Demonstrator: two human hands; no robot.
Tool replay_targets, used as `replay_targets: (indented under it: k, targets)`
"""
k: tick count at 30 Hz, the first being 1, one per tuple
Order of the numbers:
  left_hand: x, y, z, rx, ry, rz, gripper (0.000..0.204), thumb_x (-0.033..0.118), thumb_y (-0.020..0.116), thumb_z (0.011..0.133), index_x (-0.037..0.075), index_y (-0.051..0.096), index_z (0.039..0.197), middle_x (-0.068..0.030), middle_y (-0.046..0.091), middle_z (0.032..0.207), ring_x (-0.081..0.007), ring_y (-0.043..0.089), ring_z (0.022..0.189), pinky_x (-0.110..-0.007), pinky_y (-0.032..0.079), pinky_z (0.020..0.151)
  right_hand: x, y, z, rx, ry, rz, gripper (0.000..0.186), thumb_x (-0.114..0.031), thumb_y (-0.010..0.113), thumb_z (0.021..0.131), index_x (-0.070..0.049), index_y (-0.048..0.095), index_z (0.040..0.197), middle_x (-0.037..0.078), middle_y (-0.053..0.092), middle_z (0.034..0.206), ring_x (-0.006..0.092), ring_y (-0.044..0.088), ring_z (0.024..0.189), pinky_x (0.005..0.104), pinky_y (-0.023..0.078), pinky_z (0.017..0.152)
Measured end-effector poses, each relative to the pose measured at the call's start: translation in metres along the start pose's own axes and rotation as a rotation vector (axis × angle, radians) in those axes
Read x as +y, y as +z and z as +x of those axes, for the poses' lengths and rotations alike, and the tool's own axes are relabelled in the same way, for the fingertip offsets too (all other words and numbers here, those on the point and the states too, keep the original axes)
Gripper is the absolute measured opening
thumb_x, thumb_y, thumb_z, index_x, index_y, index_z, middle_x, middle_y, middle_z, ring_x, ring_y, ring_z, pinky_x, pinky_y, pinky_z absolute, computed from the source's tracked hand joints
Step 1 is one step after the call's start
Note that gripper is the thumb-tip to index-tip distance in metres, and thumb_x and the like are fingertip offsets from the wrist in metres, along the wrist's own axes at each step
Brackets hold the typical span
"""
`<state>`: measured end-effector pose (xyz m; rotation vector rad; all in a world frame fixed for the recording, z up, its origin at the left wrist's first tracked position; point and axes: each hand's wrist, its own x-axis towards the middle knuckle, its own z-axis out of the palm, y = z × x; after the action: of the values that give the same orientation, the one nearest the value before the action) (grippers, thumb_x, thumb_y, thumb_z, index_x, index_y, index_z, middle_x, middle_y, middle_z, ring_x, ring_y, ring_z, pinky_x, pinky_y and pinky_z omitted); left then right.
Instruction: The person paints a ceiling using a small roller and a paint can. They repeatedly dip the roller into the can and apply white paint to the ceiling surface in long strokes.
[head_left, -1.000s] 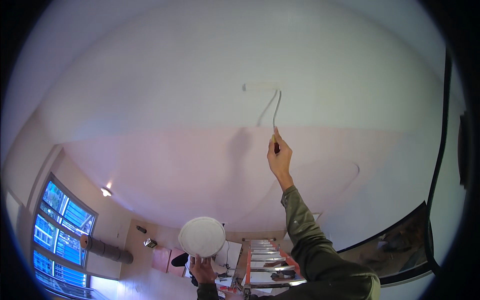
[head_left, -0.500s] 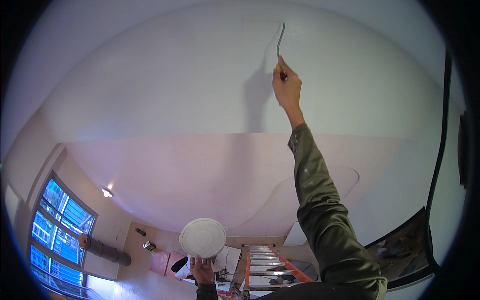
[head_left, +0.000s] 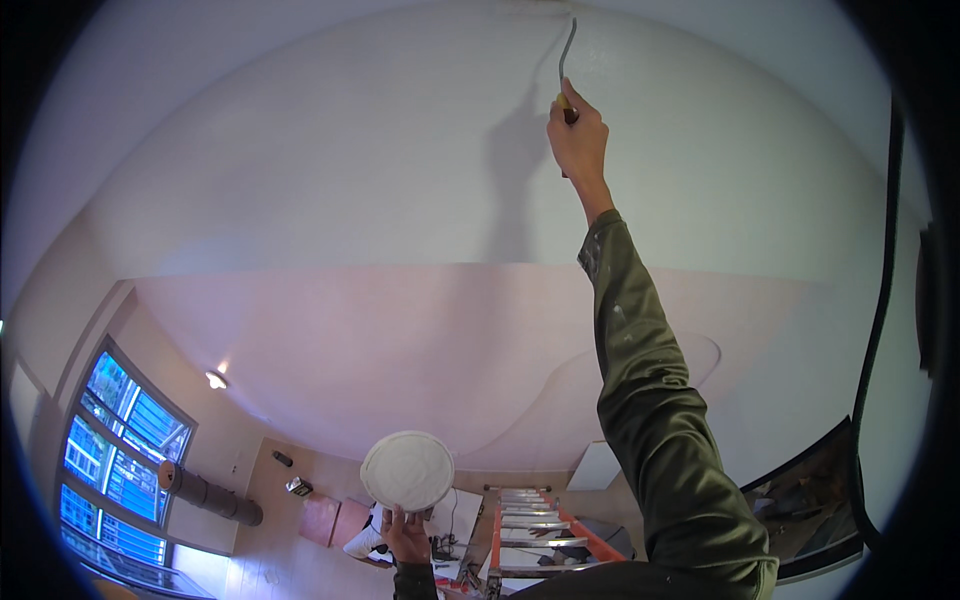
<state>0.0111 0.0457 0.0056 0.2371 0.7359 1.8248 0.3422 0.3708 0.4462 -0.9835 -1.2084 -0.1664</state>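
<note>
My right hand (head_left: 580, 138), its arm stretched up in a dark green, paint-spotted sleeve, is closed round the handle of a paint roller (head_left: 567, 52). The roller's bent metal rod runs up to the top of the pale wall (head_left: 380, 170); its pale head hardly stands out there. Low in front of me, my left hand (head_left: 406, 538) grips the near rim of a round white tub (head_left: 408, 471). The tub's inside looks white and its depth cannot be told.
An orange stepladder (head_left: 530, 527) stands below me. Windows (head_left: 125, 450), a lit lamp (head_left: 216, 380) and a brown roll (head_left: 210, 495) are at left. A black cable (head_left: 884, 270) hangs at right. A person (head_left: 368, 538) and a cluttered white table (head_left: 462, 520) are below.
My right hand and the roller have moved higher up the wall, toward the top edge. My left hand and the tub have hardly moved. The person below has shifted beside the table.
</note>
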Motion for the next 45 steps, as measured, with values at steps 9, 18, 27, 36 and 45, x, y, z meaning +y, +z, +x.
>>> replay_targets:
  k: [9,18,27,36,45]
  targets:
    - [0.001,-0.002,-0.001,-0.008,-0.007,-0.011,0.041,0.006,0.058,0.096,0.003,0.048,0.135,-0.0161,0.058,0.131,-0.0312,0.061,0.116,-0.044,0.054,0.096,-0.001,0.004,0.001,0.02,-0.013,0.028,0.048,-0.015,0.057,0.092,-0.006,0.056,0.14,0.004,0.062,0.067,0.0104,0.051,0.055,0.0288,0.047,0.057]
    - [0.01,0.006,-0.007,-0.016,0.003,0.018,0.039,0.01,0.059,0.097,0.002,0.048,0.134,-0.0162,0.059,0.129,-0.0306,0.06,0.116,-0.045,0.052,0.098,0.022,-0.005,-0.049,0.024,-0.009,0.004,0.045,-0.014,0.059,0.093,-0.004,0.057,0.138,0.003,0.057,0.065,0.0073,0.049,0.059,0.0256,0.045,0.059]
    - [0.014,-0.004,-0.003,-0.038,-0.021,0.029,0.039,0.009,0.058,0.096,0.002,0.048,0.133,-0.0149,0.059,0.126,-0.0293,0.061,0.112,-0.041,0.055,0.091,0.074,-0.021,-0.194,-0.073,0.15,-0.022,0.045,-0.005,0.057,0.094,-0.001,0.055,0.139,0.01,0.052,0.063,0.015,0.048,0.056,0.0286,0.044,0.058]
    - [0.022,-0.002,-0.013,-0.054,-0.037,0.086,0.04,0.011,0.059,0.097,0.003,0.049,0.135,-0.0141,0.057,0.131,-0.028,0.058,0.117,-0.039,0.052,0.099,0.119,-0.042,-0.321,-0.176,0.29,-0.165,0.046,-0.005,0.057,0.095,-0.003,0.053,0.141,0.009,0.056,0.071,0.0156,0.05,0.061,0.0299,0.046,0.062]
    - [0.017,0.005,-0.015,-0.072,-0.05,0.127,0.045,0.013,0.058,0.098,0.003,0.045,0.139,-0.0155,0.053,0.137,-0.0293,0.055,0.123,-0.041,0.049,0.104,0.137,-0.092,-0.369,-0.11,0.27,-0.165,0.048,-0.002,0.059,0.091,-0.003,0.055,0.139,0.012,0.056,0.067,0.0217,0.052,0.058,0.0358,0.045,0.058]
